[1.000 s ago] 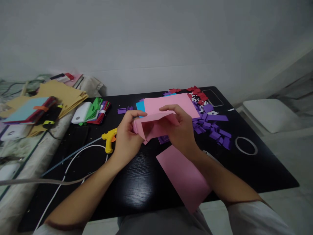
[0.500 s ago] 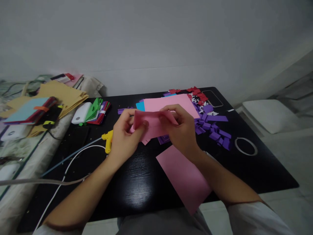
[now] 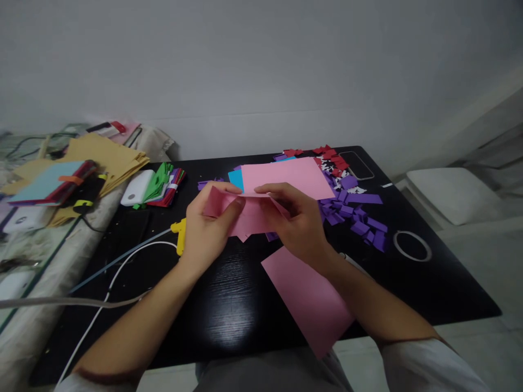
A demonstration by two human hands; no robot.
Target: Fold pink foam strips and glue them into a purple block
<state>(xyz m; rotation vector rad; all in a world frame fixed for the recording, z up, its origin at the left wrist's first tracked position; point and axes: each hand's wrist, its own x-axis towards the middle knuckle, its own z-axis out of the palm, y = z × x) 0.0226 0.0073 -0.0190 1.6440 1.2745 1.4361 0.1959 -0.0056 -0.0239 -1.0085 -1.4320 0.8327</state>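
A pink sheet of paper (image 3: 252,216), bent along its upper edge, is held above the black table between my two hands. My left hand (image 3: 210,223) grips its left side, thumb on the near face and fingers behind. On the other side, my right hand (image 3: 296,220) pinches the paper the same way, its fingertips along the top fold. Beneath my right forearm lies a flat pink sheet (image 3: 306,296), one corner over the table's front edge. Another pink sheet (image 3: 288,177) rests behind my hands, over a blue sheet (image 3: 236,178).
Purple paper pieces (image 3: 363,218) and red scraps (image 3: 330,158) lie to the right, near a pale ring (image 3: 412,245). At left are a yellow glue gun (image 3: 180,234), a white cable (image 3: 122,267) and bundled coloured paper (image 3: 163,185). A white stool (image 3: 445,193) stands at right.
The held paper's top edge has bent over further and sits slightly lower. My right fingers have shifted left along that edge, closer to my left fingers.
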